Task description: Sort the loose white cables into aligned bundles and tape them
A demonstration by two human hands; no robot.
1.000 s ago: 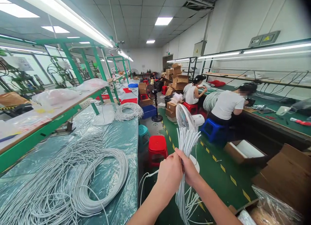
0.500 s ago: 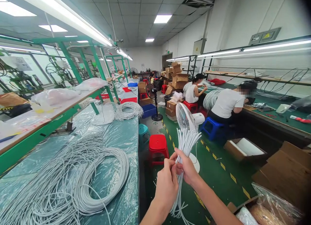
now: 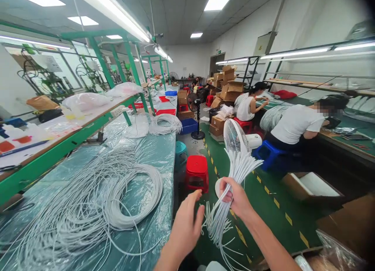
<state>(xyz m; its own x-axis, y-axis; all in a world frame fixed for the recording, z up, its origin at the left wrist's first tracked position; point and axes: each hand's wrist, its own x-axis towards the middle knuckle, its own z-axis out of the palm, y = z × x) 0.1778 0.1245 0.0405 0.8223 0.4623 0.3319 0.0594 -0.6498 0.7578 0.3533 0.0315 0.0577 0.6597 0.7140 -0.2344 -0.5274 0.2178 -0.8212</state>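
A bundle of white cables (image 3: 240, 165) is gripped near its middle by my right hand (image 3: 234, 197), fingers wrapped round it. Above the fist the cut ends fan out; below it the strands hang down and splay. Just left of the bundle, my left hand (image 3: 189, 220) is apart from it, fingers stretched and thumb spread, with nothing in it. On the plastic-covered table (image 3: 158, 154) to the left lies a large coil of the same cable (image 3: 156, 185), beside a loose spread of long strands (image 3: 73, 200).
A red stool (image 3: 197, 167) and a white fan (image 3: 234, 136) stand on the green floor ahead. A person in a white shirt (image 3: 295, 124) sits at the right bench, another person (image 3: 246, 107) beyond. An open carton (image 3: 310, 185) and a plastic bag (image 3: 336, 243) lie at right.
My left hand has let go of the bundle and moved left and down, opening. The right hand keeps hold, the bundle now tilting right. The view has turned a little left.
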